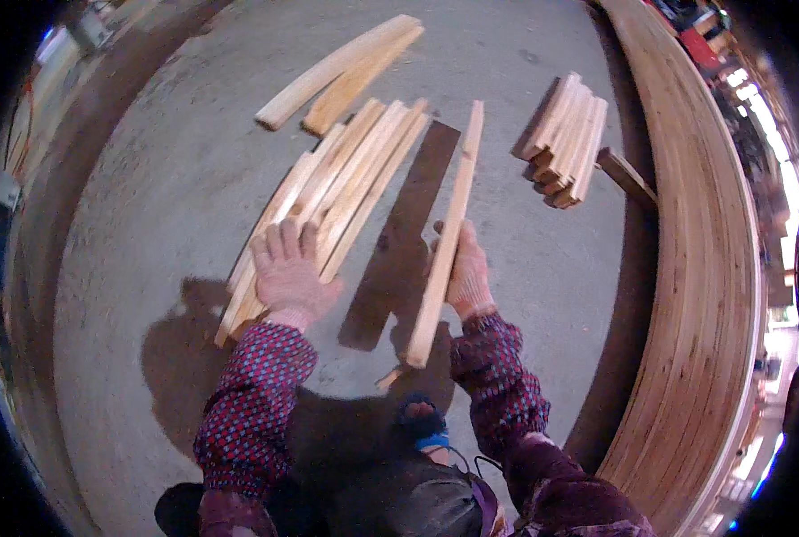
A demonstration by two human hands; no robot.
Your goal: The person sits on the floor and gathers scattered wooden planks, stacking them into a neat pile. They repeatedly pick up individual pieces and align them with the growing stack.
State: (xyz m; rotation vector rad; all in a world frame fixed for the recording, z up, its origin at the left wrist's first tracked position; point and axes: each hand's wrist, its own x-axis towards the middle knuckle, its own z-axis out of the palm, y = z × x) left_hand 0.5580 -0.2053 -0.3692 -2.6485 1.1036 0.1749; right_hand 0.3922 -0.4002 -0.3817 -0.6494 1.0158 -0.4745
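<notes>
My left hand [293,273], in a light work glove, lies flat with spread fingers on a pile of long wooden strips [350,174] on the concrete floor. In my right hand [471,276], also gloved, a single long wooden strip [451,233] is gripped from its right side and held above the floor. Its near end points toward me and its far end away. The fingertips of the right hand show at the strip's left edge; the rest of the grip is hidden behind the wood. A dark shadow lies between the pile and the held strip.
Two more strips [346,72] lie farther off, beyond the pile. A bundle of shorter wood pieces [568,139] rests to the right. Along the right side runs a tall stack of long boards [695,295], with a short block [628,177] jutting from under it. A small wood scrap [388,378] lies near me.
</notes>
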